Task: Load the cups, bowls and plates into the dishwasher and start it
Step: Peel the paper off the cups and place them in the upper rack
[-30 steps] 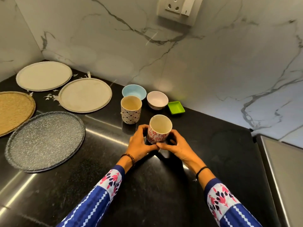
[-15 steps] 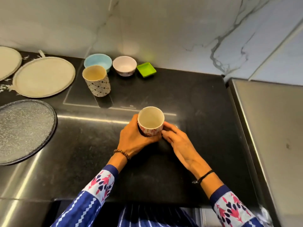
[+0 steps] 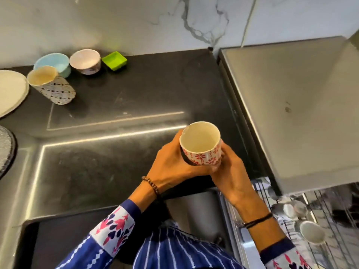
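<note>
A white cup with red flowers point(image 3: 201, 145) is lifted above the black counter's right front corner, upright and empty. My left hand point(image 3: 174, 164) grips its left side and my right hand point(image 3: 231, 171) cups its right side and base. At the back left stand a dotted cup point(image 3: 51, 86), a blue bowl point(image 3: 53, 63), a pink-white bowl point(image 3: 85, 61) and a green square dish point(image 3: 114, 60). A cream plate point(image 3: 10, 92) and a speckled grey plate point(image 3: 6, 150) are cut off at the left edge. The dishwasher rack point(image 3: 314, 220) shows at lower right with a white cup point(image 3: 311, 232) in it.
A steel appliance top point(image 3: 295, 105) adjoins the black counter point(image 3: 116, 152) on the right, over the pulled-out rack. A marble wall point(image 3: 136, 22) runs behind the counter.
Both hands have lifted the red-flowered cup off the counter and carried it right, toward the counter's corner. The view has swung right and down, bringing the dishwasher rack into sight.
</note>
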`<action>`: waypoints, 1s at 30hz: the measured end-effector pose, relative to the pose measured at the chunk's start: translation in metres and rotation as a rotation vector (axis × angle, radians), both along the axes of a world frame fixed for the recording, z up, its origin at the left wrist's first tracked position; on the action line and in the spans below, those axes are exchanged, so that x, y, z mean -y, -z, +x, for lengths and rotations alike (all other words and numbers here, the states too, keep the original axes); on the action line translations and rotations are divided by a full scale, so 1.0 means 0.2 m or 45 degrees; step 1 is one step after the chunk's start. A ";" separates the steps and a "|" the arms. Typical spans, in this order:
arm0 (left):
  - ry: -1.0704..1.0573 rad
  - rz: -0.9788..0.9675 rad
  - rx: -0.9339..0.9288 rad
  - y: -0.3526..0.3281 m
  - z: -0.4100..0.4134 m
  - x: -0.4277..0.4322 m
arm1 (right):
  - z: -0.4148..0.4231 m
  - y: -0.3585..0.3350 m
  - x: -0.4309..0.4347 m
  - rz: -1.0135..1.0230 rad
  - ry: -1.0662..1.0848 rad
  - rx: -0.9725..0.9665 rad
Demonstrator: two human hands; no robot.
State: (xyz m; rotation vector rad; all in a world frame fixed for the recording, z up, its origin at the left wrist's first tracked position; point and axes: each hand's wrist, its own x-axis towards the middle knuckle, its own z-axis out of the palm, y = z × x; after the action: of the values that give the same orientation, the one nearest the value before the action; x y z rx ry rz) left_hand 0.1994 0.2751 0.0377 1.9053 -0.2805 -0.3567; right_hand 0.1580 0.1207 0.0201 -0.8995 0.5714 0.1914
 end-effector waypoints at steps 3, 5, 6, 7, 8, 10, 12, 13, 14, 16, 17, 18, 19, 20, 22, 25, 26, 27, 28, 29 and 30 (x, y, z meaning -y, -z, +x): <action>0.065 -0.021 0.013 -0.02 -0.14 0.25 | -0.19 -0.02 0.22 0.011 0.085 0.006; 0.120 -0.034 0.008 0.00 -0.25 0.42 | -0.33 -0.01 0.38 0.044 0.150 0.008; 0.148 -0.044 -0.006 0.01 -0.30 0.49 | -0.39 -0.01 0.44 0.065 0.180 -0.005; 0.187 -0.050 -0.019 0.02 -0.36 0.57 | -0.47 -0.01 0.51 0.081 0.217 -0.019; 0.230 -0.061 -0.031 0.03 -0.43 0.64 | -0.55 0.00 0.58 0.097 0.255 -0.036; 0.302 -0.077 -0.067 0.06 -0.56 0.79 | -0.72 0.01 0.69 0.137 0.336 -0.073; 0.351 -0.083 -0.100 0.09 -0.68 0.91 | -0.87 0.03 0.78 0.173 0.393 -0.095; 0.379 -0.081 -0.113 0.12 -0.74 0.97 | -0.94 0.04 0.83 0.192 0.421 -0.099; 0.408 -0.077 -0.128 0.14 -0.80 1.03 | -1.01 0.06 0.87 0.215 0.449 -0.103; 0.453 -0.075 -0.167 0.21 -0.90 1.12 | -1.13 0.12 0.95 0.256 0.503 -0.109; 0.475 -0.066 -0.188 0.24 -0.95 1.17 | -1.19 0.16 0.99 0.263 0.532 -0.110; 0.501 -0.059 -0.209 0.28 -1.00 1.21 | -1.24 0.20 1.03 0.262 0.555 -0.116; 0.527 -0.048 -0.232 0.33 -1.04 1.25 | -1.28 0.25 1.07 0.253 0.567 -0.127; 0.546 -0.047 -0.261 0.37 -1.07 1.29 | -1.32 0.29 1.10 0.256 0.572 -0.146; 0.585 -0.022 -0.303 0.48 -1.11 1.35 | -1.38 0.39 1.15 0.309 0.568 -0.217; 0.690 0.041 -0.338 0.63 -1.14 1.41 | -1.43 0.54 1.22 0.376 0.583 -0.304; 0.729 0.076 -0.346 0.68 -1.13 1.42 | -1.43 0.59 1.25 0.372 0.594 -0.314; 0.780 0.128 -0.343 0.73 -1.13 1.43 | -1.44 0.63 1.26 0.354 0.601 -0.318; 0.843 0.189 -0.312 0.79 -1.12 1.43 | -1.44 0.66 1.28 0.310 0.603 -0.326; 0.925 0.281 -0.255 0.84 -1.10 1.43 | -1.45 0.69 1.30 0.238 0.601 -0.342; 1.025 0.401 -0.187 0.90 -1.08 1.43 | -1.45 0.72 1.32 0.137 0.591 -0.368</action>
State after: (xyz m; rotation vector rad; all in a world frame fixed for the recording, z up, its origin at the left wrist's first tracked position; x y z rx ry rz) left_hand -0.0173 -0.0100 -0.1422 1.9842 -0.9399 -1.1234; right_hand -0.1321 -0.1435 -0.1247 -0.6173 1.0121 -0.0707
